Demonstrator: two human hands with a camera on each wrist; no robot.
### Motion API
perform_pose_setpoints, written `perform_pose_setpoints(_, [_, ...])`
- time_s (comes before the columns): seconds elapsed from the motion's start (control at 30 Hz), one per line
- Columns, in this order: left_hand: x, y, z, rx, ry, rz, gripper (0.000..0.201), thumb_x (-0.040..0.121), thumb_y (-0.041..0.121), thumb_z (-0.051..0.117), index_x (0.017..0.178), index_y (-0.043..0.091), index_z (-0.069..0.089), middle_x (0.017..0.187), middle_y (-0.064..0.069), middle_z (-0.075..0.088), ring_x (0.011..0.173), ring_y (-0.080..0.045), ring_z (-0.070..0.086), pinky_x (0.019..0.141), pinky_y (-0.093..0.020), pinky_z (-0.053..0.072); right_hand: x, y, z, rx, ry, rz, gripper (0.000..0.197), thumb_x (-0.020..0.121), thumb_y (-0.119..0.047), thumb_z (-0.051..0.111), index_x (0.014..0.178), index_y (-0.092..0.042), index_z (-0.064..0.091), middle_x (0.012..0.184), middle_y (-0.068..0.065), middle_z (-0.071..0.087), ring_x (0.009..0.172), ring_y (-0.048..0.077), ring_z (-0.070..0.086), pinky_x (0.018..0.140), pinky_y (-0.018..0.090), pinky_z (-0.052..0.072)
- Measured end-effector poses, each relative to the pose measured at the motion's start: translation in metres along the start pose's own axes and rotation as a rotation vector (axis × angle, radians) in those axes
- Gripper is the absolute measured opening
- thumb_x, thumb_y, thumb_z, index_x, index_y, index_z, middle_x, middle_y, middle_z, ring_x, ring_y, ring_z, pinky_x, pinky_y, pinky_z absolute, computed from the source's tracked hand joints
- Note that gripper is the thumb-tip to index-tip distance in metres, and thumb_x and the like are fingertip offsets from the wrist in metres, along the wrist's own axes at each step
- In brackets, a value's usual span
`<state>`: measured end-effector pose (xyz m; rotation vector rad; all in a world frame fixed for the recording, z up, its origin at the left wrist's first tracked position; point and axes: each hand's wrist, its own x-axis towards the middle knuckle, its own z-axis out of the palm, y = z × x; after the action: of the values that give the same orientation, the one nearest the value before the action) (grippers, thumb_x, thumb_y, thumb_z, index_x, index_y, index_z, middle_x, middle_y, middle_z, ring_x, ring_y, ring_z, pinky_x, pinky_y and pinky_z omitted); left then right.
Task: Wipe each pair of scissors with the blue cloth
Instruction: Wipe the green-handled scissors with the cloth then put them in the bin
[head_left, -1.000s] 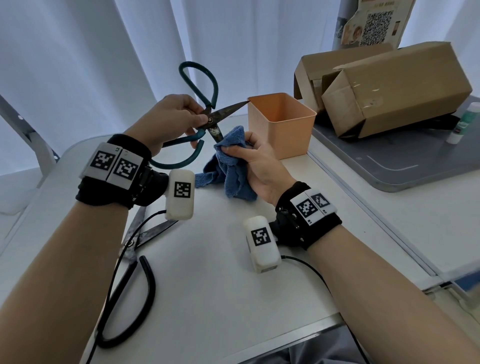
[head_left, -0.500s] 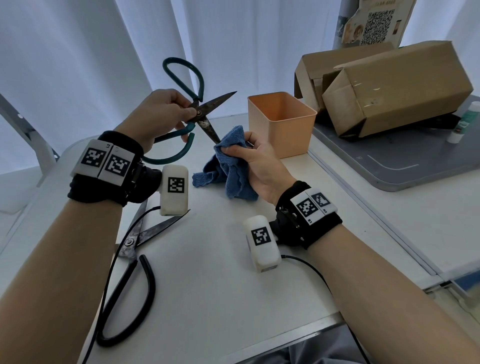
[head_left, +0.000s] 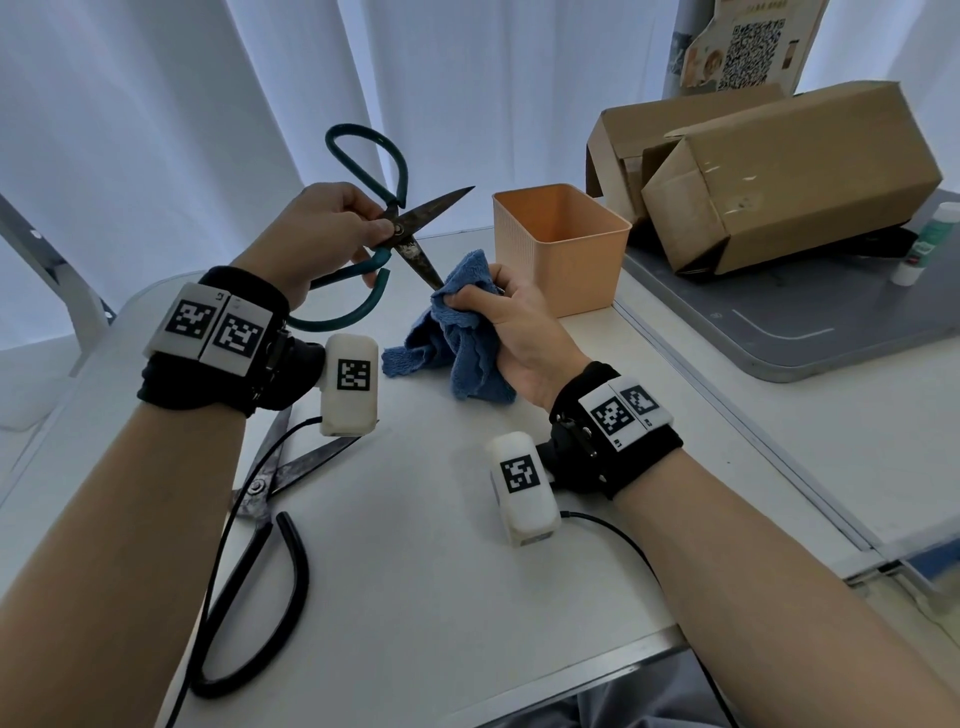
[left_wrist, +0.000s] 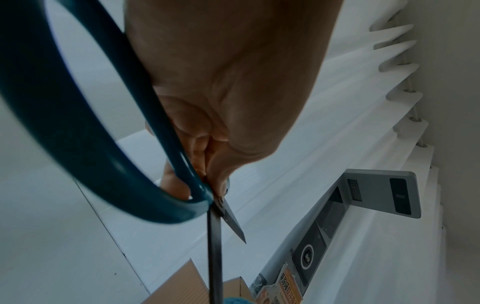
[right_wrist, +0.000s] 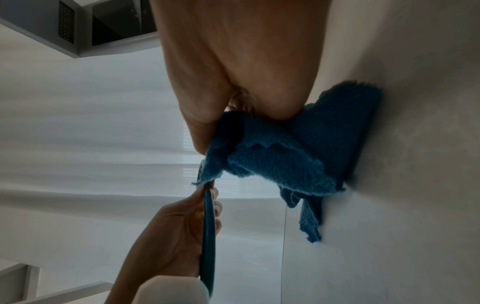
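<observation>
Black-handled scissors (head_left: 260, 499) lie open on the white table (head_left: 415, 571) at left, while above it the left hand (head_left: 317, 234) grips green-handled scissors (head_left: 395, 228), blades apart, one tip touching the blue cloth (head_left: 457, 332) bunched in the right hand (head_left: 514, 322), beside an orange bin (head_left: 561, 249).

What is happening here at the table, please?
A person is cleaning scissors. The left hand holds the green-handled scissors near the pivot, blades spread open. The right hand grips the blue cloth, bunched around the tip of the lower blade. A second pair, black-handled scissors, lies open on the white table. An orange bin stands behind the cloth.
</observation>
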<state>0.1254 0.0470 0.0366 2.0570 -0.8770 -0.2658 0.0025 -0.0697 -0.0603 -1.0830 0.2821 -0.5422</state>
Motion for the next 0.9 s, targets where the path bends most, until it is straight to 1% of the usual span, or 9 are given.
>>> perform_pose_setpoints(0.1, [0.0003,-0.0001,0.0007,0.004,-0.002,0.000,0.003,0.097,0.013,0.059,0.095,0.013,0.061,0.075,0.000,0.067,0.048,-0.001,0.060,0.072,-0.023,0.038,-0.0001,-0.0003,-0.0002,-0.006,0.010,-0.001,0.022,0.087,0.002,0.064,0.104,-0.008,0.055,0.092,0.010,0.061,0.079,0.018,0.061,0.068,0.029,0.055])
perform_pose_setpoints(0.2, [0.0007,-0.0002,0.0010,0.007,0.001,-0.002,0.004,0.097,0.012,0.058,0.099,0.010,0.062,0.075,0.001,0.066,0.047,0.000,0.060,0.070,-0.021,0.037,-0.0003,-0.0001,0.0001,-0.009,0.020,-0.001,0.020,0.088,0.002,0.064,0.102,-0.009,0.055,0.091,0.010,0.060,0.078,0.018,0.061,0.067,0.029,0.054])
perform_pose_setpoints(0.3, [0.0009,-0.0004,0.0006,0.009,0.002,0.003,0.008,0.097,0.011,0.058,0.102,0.007,0.062,0.075,0.001,0.066,0.046,-0.001,0.059,0.071,-0.022,0.039,-0.0005,-0.0005,0.0007,-0.013,0.031,-0.002,0.020,0.088,0.001,0.063,0.104,-0.008,0.054,0.091,0.010,0.060,0.076,0.017,0.061,0.064,0.027,0.054])
perform_pose_setpoints(0.43, [0.0009,-0.0001,0.0012,0.007,0.002,0.005,0.009,0.097,0.011,0.058,0.103,0.006,0.062,0.076,0.001,0.066,0.046,-0.002,0.059,0.069,-0.021,0.040,-0.0009,-0.0014,0.0007,-0.010,0.038,0.000,0.019,0.088,0.001,0.063,0.101,-0.009,0.054,0.090,0.010,0.061,0.076,0.018,0.061,0.064,0.027,0.054])
perform_pose_setpoints(0.6, [0.0010,0.0004,0.0009,-0.002,-0.001,-0.002,0.009,0.097,0.011,0.058,0.104,0.006,0.062,0.077,0.002,0.066,0.046,-0.001,0.059,0.070,-0.021,0.039,-0.0017,-0.0019,0.0005,-0.003,0.044,0.002,0.024,0.088,0.000,0.064,0.108,-0.007,0.053,0.092,0.011,0.061,0.077,0.019,0.061,0.063,0.027,0.054])
perform_pose_setpoints(0.73, [0.0010,0.0009,0.0010,-0.009,0.002,-0.004,0.009,0.097,0.012,0.058,0.104,0.006,0.062,0.076,0.002,0.066,0.047,-0.002,0.059,0.069,-0.020,0.039,-0.0024,-0.0027,0.0005,0.003,0.044,0.000,0.020,0.088,0.000,0.063,0.103,-0.009,0.054,0.092,0.011,0.061,0.077,0.020,0.061,0.064,0.028,0.054])
perform_pose_setpoints(0.9, [0.0017,0.0008,0.0005,-0.026,0.005,-0.004,0.010,0.097,0.012,0.058,0.105,0.007,0.062,0.077,0.001,0.066,0.048,-0.002,0.059,0.070,-0.020,0.039,-0.0013,-0.0025,0.0006,0.005,0.055,-0.007,0.017,0.088,0.000,0.064,0.100,-0.010,0.055,0.096,0.014,0.060,0.080,0.023,0.061,0.066,0.031,0.054])
